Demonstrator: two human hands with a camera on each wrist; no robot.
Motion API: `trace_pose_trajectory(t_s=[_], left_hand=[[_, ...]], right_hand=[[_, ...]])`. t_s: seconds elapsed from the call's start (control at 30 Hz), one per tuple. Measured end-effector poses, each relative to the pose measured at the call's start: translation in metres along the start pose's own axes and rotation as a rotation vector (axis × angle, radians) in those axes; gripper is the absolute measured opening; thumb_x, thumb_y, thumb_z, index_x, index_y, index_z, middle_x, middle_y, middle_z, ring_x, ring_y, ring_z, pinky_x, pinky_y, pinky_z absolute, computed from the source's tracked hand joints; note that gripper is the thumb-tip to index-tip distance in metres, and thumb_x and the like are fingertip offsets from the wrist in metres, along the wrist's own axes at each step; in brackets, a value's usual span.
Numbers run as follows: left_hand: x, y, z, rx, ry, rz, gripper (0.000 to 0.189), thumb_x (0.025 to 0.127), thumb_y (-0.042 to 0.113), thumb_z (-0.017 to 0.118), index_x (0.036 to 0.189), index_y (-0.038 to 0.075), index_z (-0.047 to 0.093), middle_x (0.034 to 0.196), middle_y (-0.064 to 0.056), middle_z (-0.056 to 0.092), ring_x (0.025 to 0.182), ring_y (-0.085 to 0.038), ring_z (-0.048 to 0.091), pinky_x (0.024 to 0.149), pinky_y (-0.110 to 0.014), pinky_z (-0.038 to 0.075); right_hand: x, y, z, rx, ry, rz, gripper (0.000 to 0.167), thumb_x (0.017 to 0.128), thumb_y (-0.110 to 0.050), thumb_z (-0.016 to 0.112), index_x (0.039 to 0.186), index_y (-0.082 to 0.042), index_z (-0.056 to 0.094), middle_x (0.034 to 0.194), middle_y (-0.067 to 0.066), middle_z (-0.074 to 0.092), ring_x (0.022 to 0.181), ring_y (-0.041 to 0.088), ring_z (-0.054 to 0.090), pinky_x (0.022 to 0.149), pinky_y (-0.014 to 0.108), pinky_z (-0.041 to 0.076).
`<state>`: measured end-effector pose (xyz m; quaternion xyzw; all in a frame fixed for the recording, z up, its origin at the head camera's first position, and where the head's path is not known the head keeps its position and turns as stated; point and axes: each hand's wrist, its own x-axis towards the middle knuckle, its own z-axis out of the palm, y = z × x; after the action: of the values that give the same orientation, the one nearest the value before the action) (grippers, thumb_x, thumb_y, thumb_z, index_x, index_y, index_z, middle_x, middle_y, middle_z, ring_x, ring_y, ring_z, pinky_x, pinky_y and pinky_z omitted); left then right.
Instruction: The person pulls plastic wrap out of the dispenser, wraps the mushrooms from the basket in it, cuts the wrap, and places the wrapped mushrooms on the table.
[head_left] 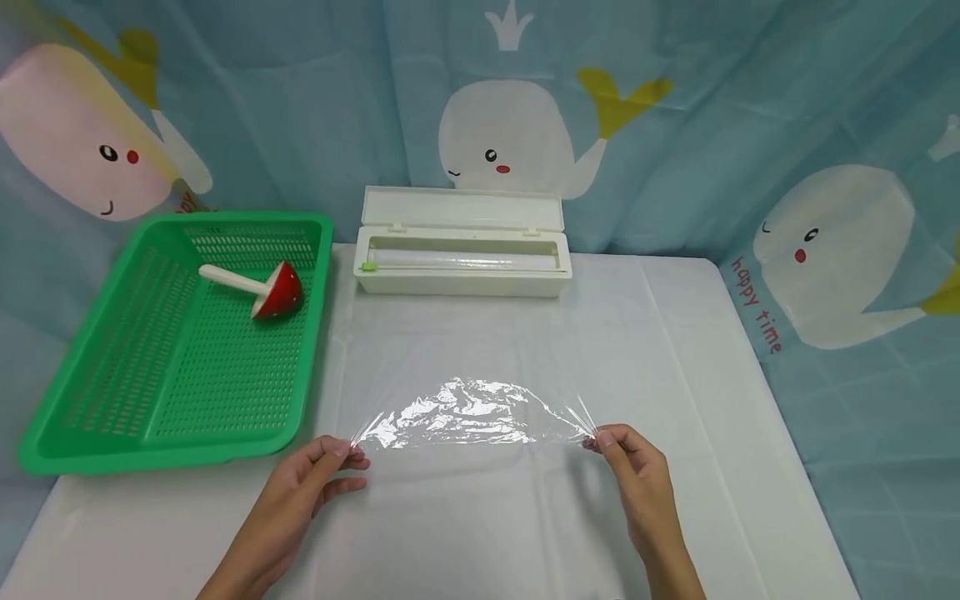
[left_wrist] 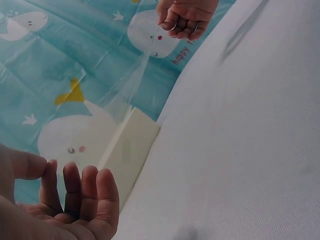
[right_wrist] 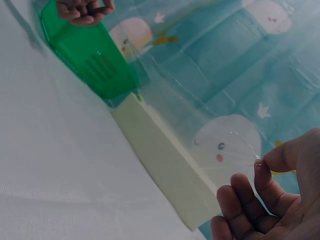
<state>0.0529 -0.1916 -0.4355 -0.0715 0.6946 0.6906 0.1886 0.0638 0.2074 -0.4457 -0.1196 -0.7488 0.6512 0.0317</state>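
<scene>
Clear film (head_left: 465, 412), one sheet: spread between left hand (head_left: 303, 479) and right hand (head_left: 637, 471), above the white table cover (head_left: 750, 500), in front of a white dispenser box (head_left: 461, 286); running back toward the box, far end too transparent to trace for certain. Left grip: near left corner pinched between thumb and forefinger, remaining fingers loosely bent and apart from the film. Right grip: near right corner pinched likewise, narrow, thumb against fingertip. Condition: near edge taut, creases fanning from both pinches, bright glare across the middle. Handling, by judgement: next to weightless, limp, without stiffness of its own; smooth, apt to cling to itself or to skin; likely to stretch, pucker or tear under a hard pull. Best hold: both near corners, wide apart, under even, gentle tension; least suitable, a single hold mid-edge, for risk of folding and sticking. Also listed: film roll (head_left: 465, 260) inside the box, with raised lid (head_left: 462, 208) behind and small green tab (head_left: 369, 267) at front left; green basket (head_left: 45, 442) to the left, containing a red-capped, mushroom-shaped utensil (head_left: 279, 292) with white handle; blue whale-print curtain (head_left: 675, 167) at the back.
</scene>
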Motion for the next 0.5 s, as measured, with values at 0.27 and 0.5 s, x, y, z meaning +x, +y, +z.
trace_pose_trajectory(t_s=[0.27,0.5], left_hand=[[-0.0011,-0.0009,-0.0001,-0.013,-0.006,0.008,0.031,0.113,0.025,0.052,0.115,-0.003,0.065,0.119,-0.009,0.065,0.111,-0.015,0.069,0.096,-0.030,0.063],[-0.0021,-0.0049,0.0004,-0.020,-0.004,0.016,0.030,0.113,0.023,0.052,0.116,-0.004,0.064,0.117,-0.008,0.066,0.110,-0.014,0.069,0.095,-0.029,0.063]], right_hand=[[0.0013,-0.0017,-0.0005,-0.006,-0.008,0.005,0.021,0.108,-0.007,0.057,0.101,0.011,0.065,0.093,-0.001,0.074,0.095,0.018,0.073,0.094,0.022,0.058],[-0.0010,-0.0031,-0.0021,-0.020,0.000,0.026,0.022,0.108,-0.009,0.057,0.101,0.011,0.065,0.093,-0.001,0.074,0.096,0.018,0.073,0.094,0.021,0.057]])
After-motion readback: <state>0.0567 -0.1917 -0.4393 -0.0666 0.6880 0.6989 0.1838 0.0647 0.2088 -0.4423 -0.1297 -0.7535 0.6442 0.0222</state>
